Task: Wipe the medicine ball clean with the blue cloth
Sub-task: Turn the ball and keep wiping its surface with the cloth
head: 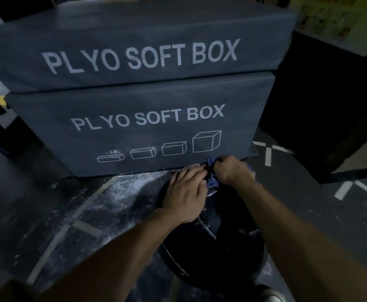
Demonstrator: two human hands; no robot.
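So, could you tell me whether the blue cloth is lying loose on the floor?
No, the right hand grips the bunched blue cloth against the far side of the medicine ball.

The upper box [134,40] reads "PLYO SOFT BOX" in white capitals on its front. The lower box [139,127] carries the same words, with four outlined box drawings in a row beneath them.

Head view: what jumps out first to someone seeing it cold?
Two stacked grey plyo boxes with large white PLYO SOFT BOX lettering fill the upper half. Below them, both hands meet on top of a black medicine ball: the right hand bunches the blue cloth, the left hand rests beside it. White powder dusts the dark floor at left.
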